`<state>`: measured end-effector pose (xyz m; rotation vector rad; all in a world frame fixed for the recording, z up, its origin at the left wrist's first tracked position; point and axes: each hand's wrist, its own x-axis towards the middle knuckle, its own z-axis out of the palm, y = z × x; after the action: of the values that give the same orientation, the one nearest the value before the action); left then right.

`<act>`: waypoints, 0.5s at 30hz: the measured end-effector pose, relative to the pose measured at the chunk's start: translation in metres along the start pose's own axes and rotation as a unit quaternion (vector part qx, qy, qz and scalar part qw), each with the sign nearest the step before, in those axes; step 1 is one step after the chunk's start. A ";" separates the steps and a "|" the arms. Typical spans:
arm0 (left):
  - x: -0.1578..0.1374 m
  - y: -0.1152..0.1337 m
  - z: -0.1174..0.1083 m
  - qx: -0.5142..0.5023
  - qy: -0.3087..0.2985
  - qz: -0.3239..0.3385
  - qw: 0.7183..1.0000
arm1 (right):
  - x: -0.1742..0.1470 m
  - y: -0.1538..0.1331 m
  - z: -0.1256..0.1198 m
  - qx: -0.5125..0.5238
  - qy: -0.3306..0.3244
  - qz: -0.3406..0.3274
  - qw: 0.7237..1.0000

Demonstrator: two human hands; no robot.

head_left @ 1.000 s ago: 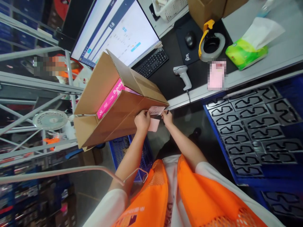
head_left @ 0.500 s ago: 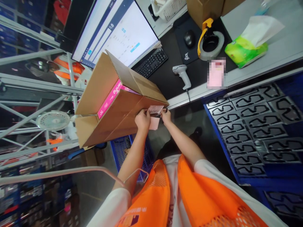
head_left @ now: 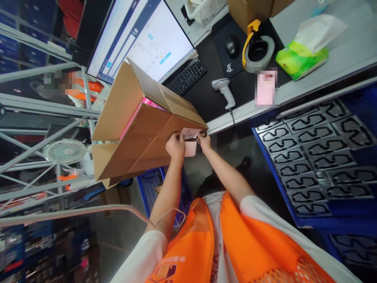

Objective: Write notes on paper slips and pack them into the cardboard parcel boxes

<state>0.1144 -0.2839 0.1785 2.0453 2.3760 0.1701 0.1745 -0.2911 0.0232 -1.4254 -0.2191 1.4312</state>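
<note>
Clearly, the upper pink slip [head_left: 191,133] bears dark writing.

A pale grey desk [head_left: 350,53] with a straight, light edge spans the upper right, its surface evenly lit. On the left stands a metal frame [head_left: 50,105] of pale bars, some crossing diagonally, with a round fan [head_left: 64,151] among them. Below, the grey floor [head_left: 113,230] has a soft sheen (a faint yellowish line crosses it). Dim shelving [head_left: 29,239] with blue parts fills the lower left corner, its contents too blurred to tell
</note>
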 end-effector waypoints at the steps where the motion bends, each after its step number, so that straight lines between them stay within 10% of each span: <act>1: 0.001 0.000 0.001 -0.008 0.008 -0.006 1.000 | -0.001 0.000 -0.001 -0.024 0.001 -0.003 1.000; 8: -0.006 -0.010 -0.017 -0.090 0.089 0.011 0.992 | -0.005 -0.020 -0.014 -0.251 -0.060 -0.087 0.962; 15: -0.021 -0.069 -0.123 -0.131 0.242 0.081 0.958 | -0.007 -0.061 -0.026 -0.476 -0.169 -0.170 0.846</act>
<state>0.0410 -0.3241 0.2940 2.2586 2.2365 1.0378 0.2260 -0.2837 0.0654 -1.7400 -1.5064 1.2936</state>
